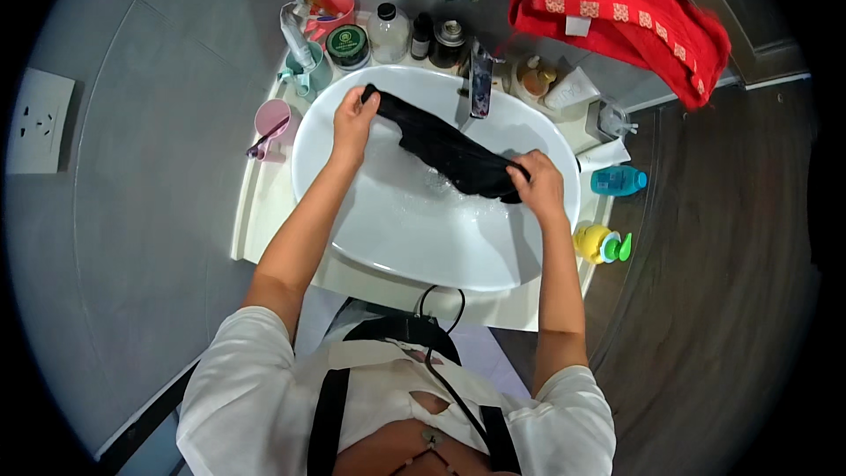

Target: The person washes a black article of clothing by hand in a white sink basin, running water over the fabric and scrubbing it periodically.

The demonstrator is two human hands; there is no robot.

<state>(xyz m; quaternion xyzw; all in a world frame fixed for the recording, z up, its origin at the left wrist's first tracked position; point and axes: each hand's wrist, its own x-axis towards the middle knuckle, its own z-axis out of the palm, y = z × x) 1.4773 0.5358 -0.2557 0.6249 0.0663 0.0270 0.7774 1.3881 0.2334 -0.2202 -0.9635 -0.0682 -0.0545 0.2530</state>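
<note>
A wet black cloth is stretched between both my hands over a white oval sink. My left hand grips one end of it near the sink's far left rim. My right hand grips the other end lower, near the right rim. Soapy water lies in the basin under the cloth. A chrome tap stands at the sink's far edge, just beyond the cloth's middle.
Around the sink stand a pink cup, a teal cup, a green-lidded jar, several bottles, a blue bottle and a yellow bottle. A red towel hangs at the back right. A wall socket is at the left.
</note>
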